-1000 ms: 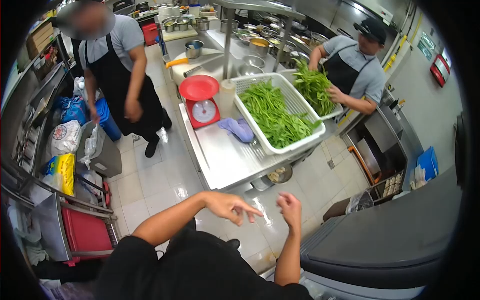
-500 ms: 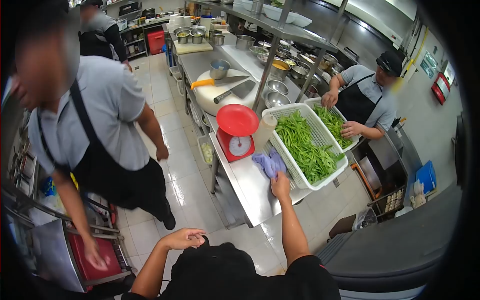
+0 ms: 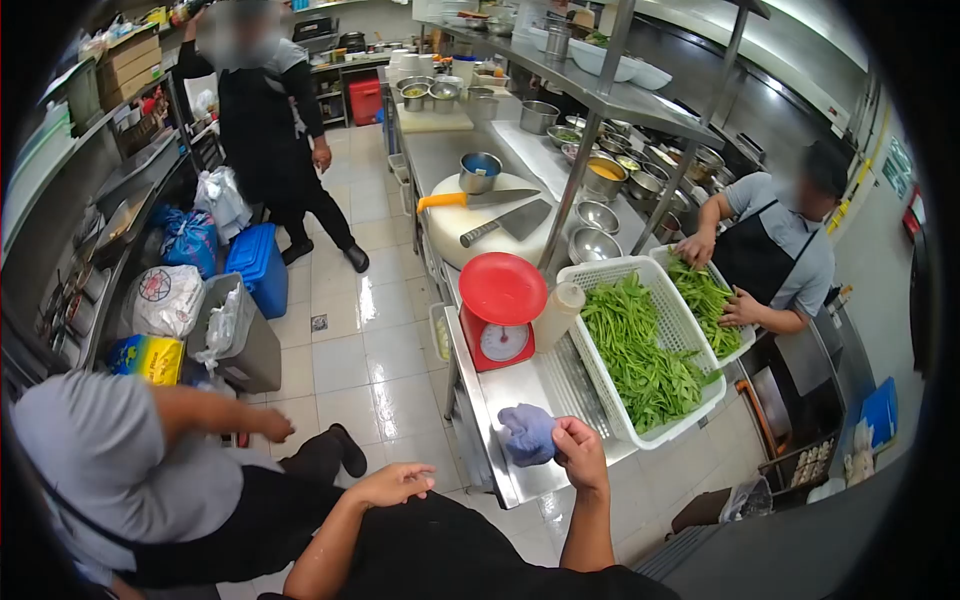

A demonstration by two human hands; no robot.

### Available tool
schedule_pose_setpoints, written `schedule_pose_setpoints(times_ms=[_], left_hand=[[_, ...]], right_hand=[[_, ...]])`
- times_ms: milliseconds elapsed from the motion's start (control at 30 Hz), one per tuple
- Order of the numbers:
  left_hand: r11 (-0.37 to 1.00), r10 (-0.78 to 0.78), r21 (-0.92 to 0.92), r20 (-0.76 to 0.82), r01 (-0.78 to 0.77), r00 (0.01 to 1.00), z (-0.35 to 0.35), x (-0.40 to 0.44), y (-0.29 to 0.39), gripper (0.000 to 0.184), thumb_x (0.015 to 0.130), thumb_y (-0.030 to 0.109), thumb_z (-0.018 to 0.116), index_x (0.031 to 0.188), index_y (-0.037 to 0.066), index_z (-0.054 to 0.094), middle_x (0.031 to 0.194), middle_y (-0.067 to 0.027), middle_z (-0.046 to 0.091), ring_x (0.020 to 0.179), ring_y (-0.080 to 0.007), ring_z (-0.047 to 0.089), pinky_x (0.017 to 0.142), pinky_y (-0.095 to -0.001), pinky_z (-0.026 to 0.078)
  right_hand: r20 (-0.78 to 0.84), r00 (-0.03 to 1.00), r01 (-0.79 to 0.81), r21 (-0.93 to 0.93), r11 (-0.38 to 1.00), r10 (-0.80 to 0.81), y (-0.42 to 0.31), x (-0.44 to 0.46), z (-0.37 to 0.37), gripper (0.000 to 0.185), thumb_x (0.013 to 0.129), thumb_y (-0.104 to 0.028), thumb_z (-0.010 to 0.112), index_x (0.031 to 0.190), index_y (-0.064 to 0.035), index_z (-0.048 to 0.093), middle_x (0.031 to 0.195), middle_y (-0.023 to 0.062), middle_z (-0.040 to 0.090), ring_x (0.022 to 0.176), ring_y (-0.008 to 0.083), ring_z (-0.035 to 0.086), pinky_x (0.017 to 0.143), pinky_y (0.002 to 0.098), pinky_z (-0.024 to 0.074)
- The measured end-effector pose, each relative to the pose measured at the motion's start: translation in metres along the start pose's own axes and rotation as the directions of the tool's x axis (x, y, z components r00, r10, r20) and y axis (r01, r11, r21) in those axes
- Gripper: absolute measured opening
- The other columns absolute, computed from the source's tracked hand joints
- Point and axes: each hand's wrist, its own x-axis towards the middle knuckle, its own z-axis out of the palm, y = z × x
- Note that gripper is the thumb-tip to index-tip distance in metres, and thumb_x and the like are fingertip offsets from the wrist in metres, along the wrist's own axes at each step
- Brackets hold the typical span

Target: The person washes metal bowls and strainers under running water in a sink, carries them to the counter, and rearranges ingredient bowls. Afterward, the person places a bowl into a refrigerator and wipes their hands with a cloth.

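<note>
My right hand (image 3: 581, 452) pinches the edge of a crumpled purple cloth (image 3: 527, 434) over the near end of the steel table (image 3: 540, 484). My left hand (image 3: 394, 485) is held before my body with loosely bent fingers and nothing in it. Just beyond the cloth stand a red kitchen scale (image 3: 497, 338) with a round red pan and a squeeze bottle (image 3: 559, 315). Right of them, a white perforated basket (image 3: 648, 435) holds long green leafy vegetables (image 3: 640, 350).
A cleaver (image 3: 508, 224) and an orange-handled knife (image 3: 478, 199) lie on a round white board (image 3: 450, 240). A co-worker (image 3: 770, 245) handles greens in a second basket (image 3: 744, 347). Another person (image 3: 150, 470) is close at my left; one (image 3: 262, 130) stands in the aisle.
My right hand has lifted the cloth off the tabletop and drawn it nearer. The person at my left has moved lower and closer; the one farther back has come into fuller view.
</note>
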Motion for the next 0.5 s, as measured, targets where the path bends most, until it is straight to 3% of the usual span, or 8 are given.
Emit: schedule_pose_setpoints(times_ms=[33,133,167,267,400,433,467,500], left_hand=[[1.0,0.0,-0.009,-0.007,0.0,1.0,-0.002,0.005,0.01,0.053,0.09,0.034,0.054,0.13,0.002,0.043,0.091,-0.0043,0.061,0.079,-0.0082,0.054,0.061,-0.0227,0.044],[0.997,0.031,0.064,0.089,-0.037,0.996,-0.013,0.023,0.037,0.057,0.093,0.03,0.052,0.14,0.007,0.031,0.12,-0.0105,0.053,0.096,-0.0129,0.057,0.069,-0.0244,0.047],[0.997,0.031,0.063,0.085,-0.036,0.996,-0.016,0.028,0.042,0.057,0.093,0.03,0.052,0.14,0.007,0.031,0.12,-0.0105,0.053,0.096,-0.0129,0.057,0.069,-0.0244,0.047],[0.961,0.247,-0.147,0.064,-0.236,0.967,-0.027,0.04,0.062,0.075,0.091,0.024,0.057,0.146,0.013,0.008,0.138,-0.0137,0.034,0.105,-0.0185,0.053,0.072,-0.0263,0.048],[0.9,0.328,-0.314,0.03,-0.303,0.944,-0.057,0.055,0.058,0.075,0.089,0.024,0.058,0.146,0.013,0.011,0.129,-0.0127,0.042,0.096,-0.016,0.054,0.072,-0.0271,0.047],[0.897,0.324,-0.331,0.042,-0.293,0.945,-0.071,0.062,0.048,0.067,0.089,0.019,0.058,0.143,0.011,0.021,0.12,-0.0108,0.049,0.09,-0.0139,0.055,0.069,-0.0266,0.047],[0.893,0.323,-0.347,0.049,-0.287,0.945,-0.086,0.069,0.039,0.059,0.088,0.014,0.058,0.14,0.009,0.03,0.11,-0.0089,0.055,0.085,-0.0117,0.056,0.066,-0.026,0.046],[0.888,0.333,-0.348,0.034,-0.301,0.942,-0.101,0.075,0.029,0.059,0.088,0.014,0.058,0.14,0.009,0.03,0.11,-0.0089,0.055,0.085,-0.0117,0.056,0.066,-0.026,0.046]], right_hand=[[0.009,1.0,-0.005,-0.005,1.0,0.006,-0.004,0.0,0.003,0.019,0.087,-0.022,0.06,0.088,-0.0035,0.056,0.063,-0.005,0.047,0.047,0.002,0.034,0.043,0.0179,0.0245],[0.166,0.986,0.008,0.021,1.0,-0.011,-0.009,0.004,0.013,0.021,0.086,-0.023,0.062,0.09,-0.0033,0.055,0.065,-0.0047,0.049,0.049,0.002,0.036,0.044,0.0174,0.0264],[0.205,0.979,-0.011,0.038,0.999,0.003,-0.005,0.007,0.016,0.02,0.087,-0.021,0.061,0.093,-0.003,0.056,0.07,-0.0054,0.052,0.056,0.0007,0.039,0.05,0.016,0.0294],[0.315,0.946,-0.092,0.057,0.994,0.07,-0.007,0.021,0.041,0.019,0.088,-0.02,0.061,0.095,-0.0031,0.056,0.071,-0.0058,0.052,0.058,0.0001,0.042,0.052,0.016,0.0322],[0.343,0.931,-0.131,-0.014,0.991,0.127,0.004,0.053,0.087,0.017,0.089,-0.019,0.059,0.095,-0.0039,0.057,0.068,-0.005,0.05,0.052,0.0011,0.038,0.047,0.017,0.0292],[0.34,0.932,-0.102,-0.082,0.991,0.124,0.005,0.062,0.1,0.016,0.089,-0.018,0.059,0.095,-0.0034,0.058,0.07,-0.0051,0.052,0.054,0.0013,0.041,0.048,0.0169,0.0307],[0.337,0.93,-0.097,-0.153,0.983,0.144,0.011,0.073,0.109,0.017,0.089,-0.017,0.059,0.097,-0.0015,0.058,0.075,-0.0047,0.054,0.063,0.0019,0.045,0.056,0.0176,0.0361],[0.336,0.927,-0.092,-0.223,0.97,0.166,0.016,0.086,0.119,0.018,0.089,-0.015,0.059,0.098,0.0004,0.059,0.08,-0.0044,0.055,0.072,0.0026,0.05,0.065,0.0183,0.0414]])
